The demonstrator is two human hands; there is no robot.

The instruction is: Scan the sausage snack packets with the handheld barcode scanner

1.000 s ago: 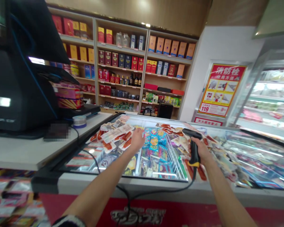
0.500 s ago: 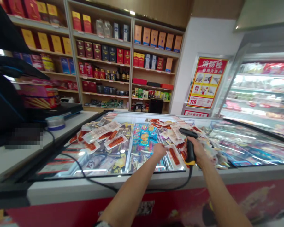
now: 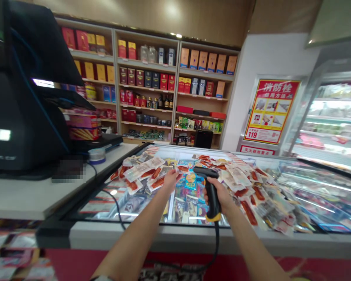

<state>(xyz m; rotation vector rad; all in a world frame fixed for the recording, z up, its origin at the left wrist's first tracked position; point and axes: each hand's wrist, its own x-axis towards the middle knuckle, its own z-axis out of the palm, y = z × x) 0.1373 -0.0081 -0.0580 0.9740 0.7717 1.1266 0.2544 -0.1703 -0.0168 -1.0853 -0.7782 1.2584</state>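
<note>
In the middle of the head view, my right hand (image 3: 220,193) is wrapped round the grip of a black and yellow barcode scanner (image 3: 212,197). The scanner's head faces left, towards my left hand (image 3: 171,179). My left hand is closed on a clear packet of reddish sausage (image 3: 183,168), which shows just past its fingers; the fingertips are partly hidden. Beside that hand, to the left, lies a pile of similar sausage packets (image 3: 143,171) on the freezer's glass top. A larger heap of packets (image 3: 254,191) spreads to the right of the scanner.
Beneath the glass, the chest freezer (image 3: 117,234) holds blue and dark bags. The scanner's cable (image 3: 217,242) hangs over its front edge. On the left counter (image 3: 23,199) stand a black checkout terminal (image 3: 26,97) and a roll of tape (image 3: 97,155). Shelves of boxes line the back.
My left hand has moved left from the right-hand heap with a sausage packet. The scanner has come left with my right hand. The view has turned somewhat left.
</note>
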